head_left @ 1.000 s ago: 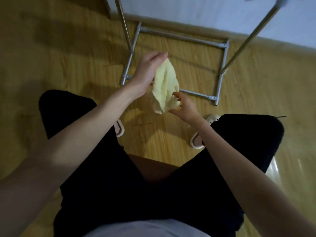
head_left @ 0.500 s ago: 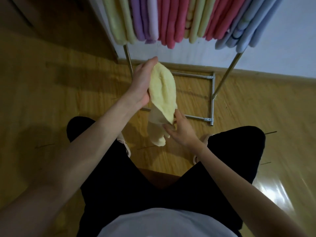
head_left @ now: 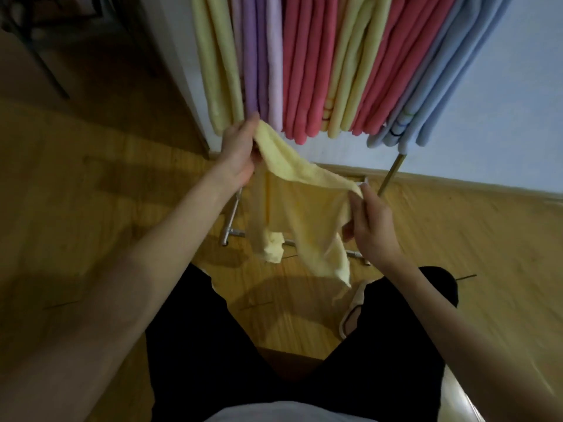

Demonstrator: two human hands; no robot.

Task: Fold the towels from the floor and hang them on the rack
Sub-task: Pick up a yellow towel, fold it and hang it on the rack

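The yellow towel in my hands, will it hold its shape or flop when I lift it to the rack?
Probably floppy: the yellow towel sags between the left hand and right hand, corners dangling. It looks light, since fingertip pinches carry it. Likely grippy rather than slippery, given its fuzzy surface.

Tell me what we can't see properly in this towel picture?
- Rack: its top bar is cut off by the head view's upper edge.
- Yellow towel: blurred and bunched, so its folds are unclear.
- Left hand and right hand: fingertips hidden in the cloth.
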